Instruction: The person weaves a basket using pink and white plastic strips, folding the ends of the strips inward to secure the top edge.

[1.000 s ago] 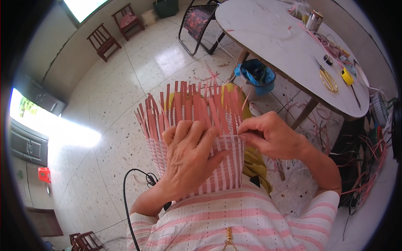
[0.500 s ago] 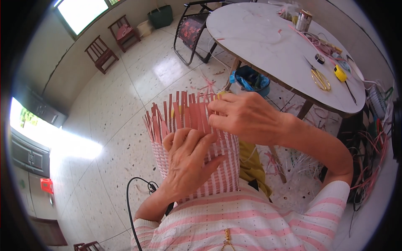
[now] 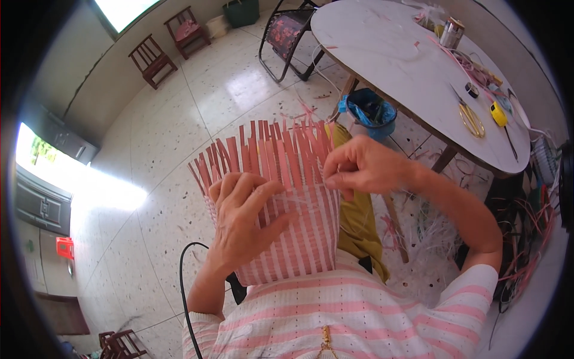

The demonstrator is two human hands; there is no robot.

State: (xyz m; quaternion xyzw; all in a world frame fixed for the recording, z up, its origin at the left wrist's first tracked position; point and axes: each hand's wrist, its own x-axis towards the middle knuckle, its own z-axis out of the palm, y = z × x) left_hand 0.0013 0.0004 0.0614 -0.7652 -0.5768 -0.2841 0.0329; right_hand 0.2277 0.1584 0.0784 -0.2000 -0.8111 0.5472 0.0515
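Weaving in hand: pink-and-white basket (image 3: 299, 239) propped on lap, left hand (image 3: 242, 218) spread flat against wall, right hand (image 3: 359, 167) pinched on strip at rim. Next move judged: strip to be threaded between uprights.

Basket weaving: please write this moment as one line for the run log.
left hand: flat on basket side | right hand: pinching strip at rim | uprights loose on top | scissors on table
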